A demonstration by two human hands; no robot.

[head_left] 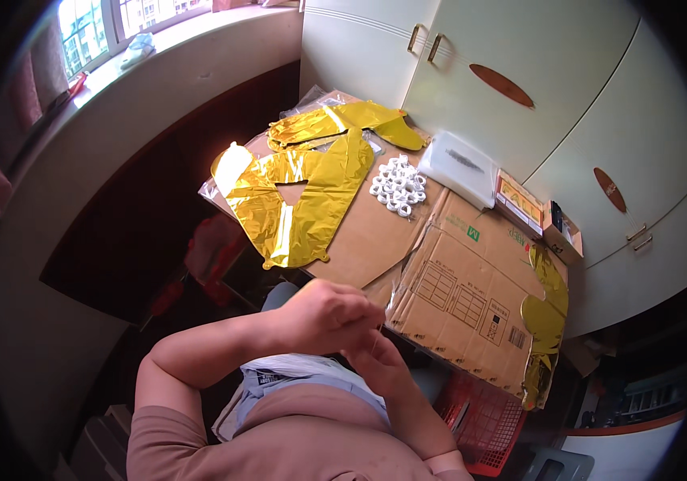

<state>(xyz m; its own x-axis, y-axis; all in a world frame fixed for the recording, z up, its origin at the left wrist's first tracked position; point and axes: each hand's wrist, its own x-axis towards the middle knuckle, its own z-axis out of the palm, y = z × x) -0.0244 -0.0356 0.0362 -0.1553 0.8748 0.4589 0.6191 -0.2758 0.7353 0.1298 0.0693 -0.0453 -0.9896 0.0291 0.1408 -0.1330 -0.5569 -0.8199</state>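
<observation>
Left hand point(331, 317), curled, meets right hand point(377, 362) beside cardboard point(359, 247), whether pinching anything unclear; gold foil point(326, 200) and white rings point(399, 186) lie on cardboard.

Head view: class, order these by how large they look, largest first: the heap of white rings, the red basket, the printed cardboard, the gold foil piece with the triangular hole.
1. Printed cardboard
2. Gold foil piece
3. Red basket (visible part only)
4. Heap of white rings

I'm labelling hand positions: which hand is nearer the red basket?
Right: the right hand is up and left of the red basket in view; the left hand lies farther up and left.
</observation>
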